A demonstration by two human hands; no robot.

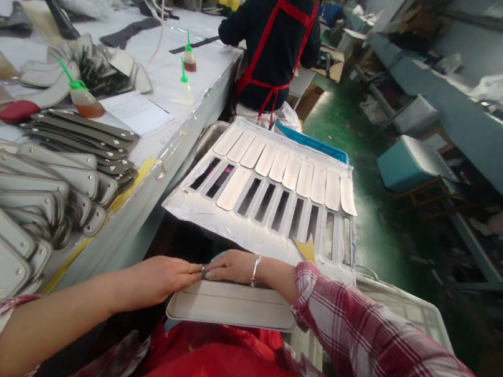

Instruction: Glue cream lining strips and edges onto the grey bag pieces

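Observation:
An off-white oblong panel [234, 307] with rounded corners and a line along its length lies across my lap, over a red apron [225, 367]. Both hands meet at its far edge, left of the middle. My left hand [170, 278] has its fingers closed together at that edge. From the other side my right hand [236, 267], with a bracelet [255, 271] at the wrist, bends its fingers over the same edge. The fingertips nearly touch, and what lies under them is hidden. Just beyond, a white slotted rack [227, 226] carries a row of similar oblong pieces [278, 166].
To the left, a table [187, 116] bears stacked light panels [58, 185], dark strips [85, 129] and a green-tipped glue bottle [83, 99]. A yellow scrap [306, 248] sits on the rack's near edge. A co-worker [278, 41] sits ahead. A pale crate [408, 306] stands at right.

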